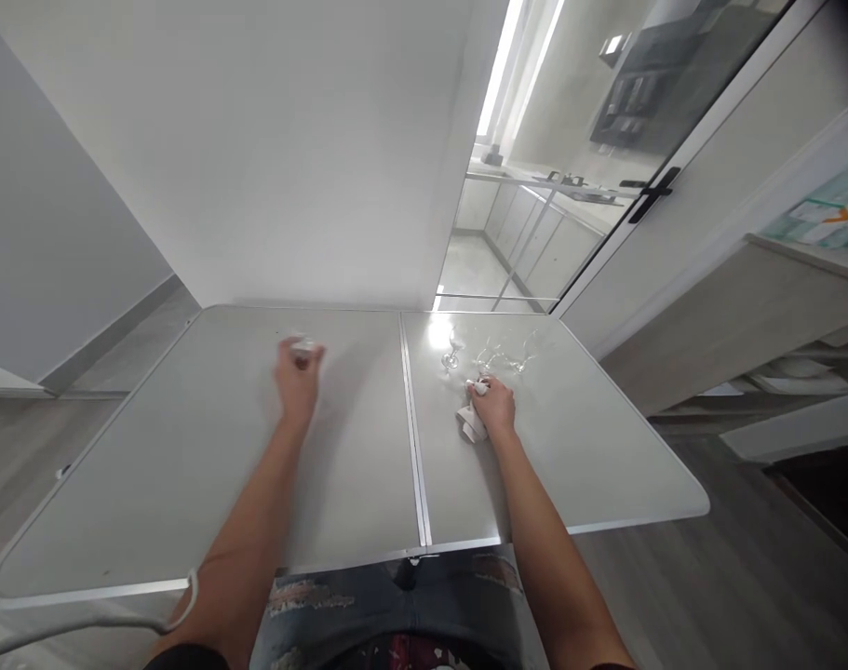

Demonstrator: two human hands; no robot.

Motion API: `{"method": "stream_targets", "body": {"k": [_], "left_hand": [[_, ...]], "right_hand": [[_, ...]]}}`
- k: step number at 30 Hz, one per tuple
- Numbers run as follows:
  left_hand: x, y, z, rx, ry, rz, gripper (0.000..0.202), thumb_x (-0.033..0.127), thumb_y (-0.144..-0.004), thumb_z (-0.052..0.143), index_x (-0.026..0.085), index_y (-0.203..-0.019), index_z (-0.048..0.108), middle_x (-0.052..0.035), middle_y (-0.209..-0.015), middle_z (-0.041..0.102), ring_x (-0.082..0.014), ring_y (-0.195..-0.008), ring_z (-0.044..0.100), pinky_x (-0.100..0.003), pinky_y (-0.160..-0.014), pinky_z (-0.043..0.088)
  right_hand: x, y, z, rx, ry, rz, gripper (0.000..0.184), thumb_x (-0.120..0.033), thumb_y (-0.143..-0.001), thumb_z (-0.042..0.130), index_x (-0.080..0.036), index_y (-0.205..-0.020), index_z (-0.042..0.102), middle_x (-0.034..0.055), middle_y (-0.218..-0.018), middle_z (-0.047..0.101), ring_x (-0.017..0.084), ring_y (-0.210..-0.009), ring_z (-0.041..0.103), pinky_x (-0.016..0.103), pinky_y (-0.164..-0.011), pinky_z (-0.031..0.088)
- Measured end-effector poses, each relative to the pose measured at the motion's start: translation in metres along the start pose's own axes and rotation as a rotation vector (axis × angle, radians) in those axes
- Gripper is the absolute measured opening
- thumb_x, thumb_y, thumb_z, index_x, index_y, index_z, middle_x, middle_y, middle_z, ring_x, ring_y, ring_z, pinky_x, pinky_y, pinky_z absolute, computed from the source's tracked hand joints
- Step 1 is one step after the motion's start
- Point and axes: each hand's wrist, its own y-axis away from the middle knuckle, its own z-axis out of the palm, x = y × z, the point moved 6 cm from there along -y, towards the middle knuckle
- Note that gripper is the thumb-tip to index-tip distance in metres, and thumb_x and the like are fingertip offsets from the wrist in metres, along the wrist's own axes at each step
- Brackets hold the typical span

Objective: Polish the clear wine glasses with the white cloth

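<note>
Left hand (299, 377) out over the left half of the pale table (151, 447), the person appears to pinch a clear piece (302, 344) between thumb and fingers; blur hides its shape and whether it touches the tabletop. Past the metal seam (413, 428), a clear glass (450, 358) sits on the right half, toward the far edge. Nearer the person, a crumpled white cloth (471, 424), perhaps paper, is gripped in the right hand (494, 407), well apart from the left. Just beyond that hand lies more clear glassware (519, 361), its count hard to make out. Handling looks partway along: one piece is off by itself on the left, several are grouped right. Which are finished cannot be told.
</note>
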Motion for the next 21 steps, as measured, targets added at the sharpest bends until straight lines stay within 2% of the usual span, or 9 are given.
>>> {"method": "stream_targets", "body": {"k": [2, 4, 6, 10, 13, 15, 17, 19, 21], "left_hand": [[0.027, 0.027, 0.037, -0.203, -0.021, 0.106, 0.049, 0.049, -0.082, 0.075, 0.024, -0.121, 0.059, 0.0029, -0.072, 0.062, -0.0138, -0.062, 0.057, -0.023, -0.064, 0.039], [0.041, 0.053, 0.064, -0.3, -0.048, 0.17, 0.054, 0.052, -0.077, 0.08, 0.025, -0.121, 0.064, 0.0006, -0.073, 0.065, -0.0152, -0.062, 0.057, -0.023, -0.061, 0.035], [0.045, 0.074, 0.08, -0.367, -0.049, 0.207, 0.056, 0.055, -0.073, 0.082, 0.025, -0.118, 0.068, -0.0016, -0.072, 0.065, -0.017, -0.062, 0.057, -0.024, -0.057, 0.03], [0.044, 0.094, 0.086, -0.429, -0.018, 0.253, 0.055, 0.059, -0.072, 0.081, 0.027, -0.115, 0.072, -0.0028, -0.069, 0.064, -0.0175, -0.06, 0.056, -0.024, -0.056, 0.026], [0.044, 0.093, 0.082, -0.415, 0.014, 0.258, 0.054, 0.059, -0.071, 0.082, 0.028, -0.114, 0.073, -0.0029, -0.069, 0.064, -0.017, -0.06, 0.054, -0.024, -0.056, 0.025], [0.041, 0.088, 0.081, -0.399, 0.035, 0.227, 0.053, 0.059, -0.069, 0.083, 0.029, -0.112, 0.074, -0.0026, -0.067, 0.064, -0.017, -0.06, 0.053, -0.024, -0.056, 0.024], [0.037, 0.082, 0.081, -0.391, 0.048, 0.196, 0.054, 0.059, -0.068, 0.084, 0.029, -0.112, 0.075, -0.0021, -0.066, 0.062, -0.0168, -0.059, 0.051, -0.024, -0.056, 0.023], [0.032, 0.077, 0.08, -0.385, 0.059, 0.174, 0.055, 0.058, -0.067, 0.085, 0.029, -0.112, 0.075, -0.0017, -0.065, 0.061, -0.0166, -0.059, 0.05, -0.025, -0.056, 0.022], [0.028, 0.074, 0.08, -0.383, 0.07, 0.151, 0.054, 0.057, -0.067, 0.086, 0.029, -0.112, 0.075, -0.0015, -0.065, 0.059, -0.0166, -0.06, 0.05, -0.025, -0.056, 0.022]], "right_hand": [[-0.001, 0.0, 0.001, 0.009, -0.012, -0.001, 0.032, -0.043, -0.087, 0.063, -0.022, -0.108, 0.074, 0.0113, -0.101, 0.077, 0.026, -0.097, 0.07, 0.029, -0.079, 0.048], [-0.002, -0.001, 0.0, 0.011, -0.046, -0.002, 0.031, -0.042, -0.086, 0.065, -0.021, -0.107, 0.074, 0.011, -0.102, 0.077, 0.025, -0.096, 0.07, 0.029, -0.08, 0.048], [-0.002, 0.0, -0.006, 0.002, -0.112, -0.017, 0.033, -0.042, -0.083, 0.068, -0.02, -0.107, 0.074, 0.01, -0.101, 0.077, 0.024, -0.095, 0.07, 0.029, -0.08, 0.049], [0.009, 0.012, -0.047, 0.006, -0.246, -0.007, 0.045, -0.05, -0.071, 0.079, -0.019, -0.103, 0.074, 0.0081, -0.094, 0.076, 0.024, -0.088, 0.068, 0.03, -0.077, 0.049], [0.007, 0.04, -0.082, -0.025, -0.454, -0.018, 0.047, -0.061, -0.079, 0.069, -0.019, -0.1, 0.074, 0.008, -0.093, 0.075, 0.024, -0.085, 0.066, 0.031, -0.073, 0.049], [-0.01, 0.064, -0.087, -0.21, -0.716, -0.052, 0.052, -0.063, -0.087, 0.059, -0.022, -0.117, 0.071, 0.0081, -0.108, 0.074, 0.023, -0.087, 0.067, 0.031, -0.071, 0.052], [-0.039, 0.088, -0.076, -0.507, -0.842, -0.103, 0.052, -0.062, -0.09, 0.058, -0.024, -0.124, 0.068, 0.0078, -0.116, 0.072, 0.024, -0.093, 0.069, 0.031, -0.075, 0.055], [-0.069, 0.105, -0.06, -0.752, -0.784, -0.191, 0.048, -0.063, -0.091, 0.058, -0.024, -0.117, 0.071, 0.007, -0.112, 0.073, 0.024, -0.099, 0.069, 0.033, -0.08, 0.056], [-0.091, 0.103, -0.045, -0.81, -0.681, -0.268, 0.046, -0.064, -0.091, 0.057, -0.022, -0.101, 0.073, 0.0055, -0.1, 0.075, 0.024, -0.094, 0.069, 0.032, -0.078, 0.056]]}}
